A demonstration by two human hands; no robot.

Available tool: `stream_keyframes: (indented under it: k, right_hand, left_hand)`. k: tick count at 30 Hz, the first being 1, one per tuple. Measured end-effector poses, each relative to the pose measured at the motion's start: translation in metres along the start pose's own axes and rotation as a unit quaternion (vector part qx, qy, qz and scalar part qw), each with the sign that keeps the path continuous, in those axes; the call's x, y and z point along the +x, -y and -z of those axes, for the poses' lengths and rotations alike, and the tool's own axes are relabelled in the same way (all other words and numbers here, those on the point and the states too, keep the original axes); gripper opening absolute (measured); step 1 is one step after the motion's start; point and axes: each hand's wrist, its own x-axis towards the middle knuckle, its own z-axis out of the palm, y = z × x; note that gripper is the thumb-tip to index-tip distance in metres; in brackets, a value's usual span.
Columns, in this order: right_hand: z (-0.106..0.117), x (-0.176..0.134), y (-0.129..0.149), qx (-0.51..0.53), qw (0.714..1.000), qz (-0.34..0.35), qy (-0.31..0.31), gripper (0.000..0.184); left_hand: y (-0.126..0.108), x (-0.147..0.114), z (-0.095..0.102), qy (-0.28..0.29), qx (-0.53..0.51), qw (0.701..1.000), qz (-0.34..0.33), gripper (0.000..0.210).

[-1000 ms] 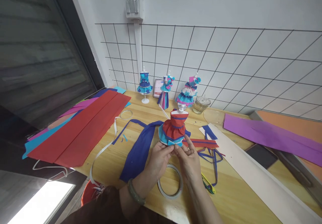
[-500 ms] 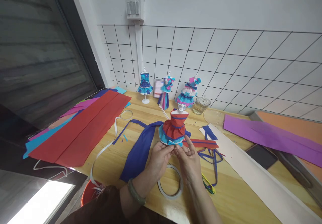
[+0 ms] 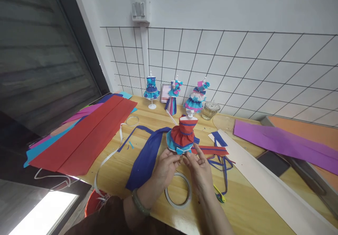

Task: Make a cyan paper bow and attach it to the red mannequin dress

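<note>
A miniature dress form wearing a red and light-blue ruffled paper dress (image 3: 182,135) stands in front of me, upright, with a small blue bow (image 3: 183,150) at the lower front hem. My left hand (image 3: 166,164) pinches the hem from the left of the bow. From the right, my right hand (image 3: 197,162) has its thumb by the bow and its fingers along the skirt's edge. Both hands are closed on the dress. The form's base is hidden behind the skirt and fingers. Just below my hands lies a roll of tape (image 3: 178,190).
Three dressed mini forms (image 3: 151,90) stand along the grid wall beside a glass jar (image 3: 210,110). Red paper sheets (image 3: 89,136) lie left, a dark-blue strip (image 3: 145,161) nearer. To the right are a yellow-green cutter (image 3: 219,195), pale paper (image 3: 258,171) and purple paper (image 3: 280,143).
My right thumb has shifted slightly off the bow's middle toward its right side, and the bow shows more. The dress stays in place; the view has moved very slightly.
</note>
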Motion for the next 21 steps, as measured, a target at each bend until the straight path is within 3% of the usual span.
stream_keyframes:
  k: [8,12,15,21]
  right_hand:
    - [0.027,0.009,0.007,-0.062,0.996,-0.022,-0.059,0.053]
    - [0.03,0.018,0.033,-0.107,0.99,0.042,-0.084,0.049]
    - [0.014,0.02,0.067,-0.215,0.965,0.136,-0.069,0.041]
    - [-0.036,0.023,0.126,-0.392,0.874,0.278,0.07,0.028]
  left_hand:
    - [0.0,-0.002,0.0,-0.009,0.0,1.0,0.011,0.031]
    - [0.001,-0.001,0.002,-0.019,0.004,1.0,0.018,0.029]
    - [0.002,-0.002,0.004,-0.021,-0.001,0.999,0.025,0.028]
    - [0.003,-0.004,0.004,-0.024,0.001,0.999,0.035,0.031]
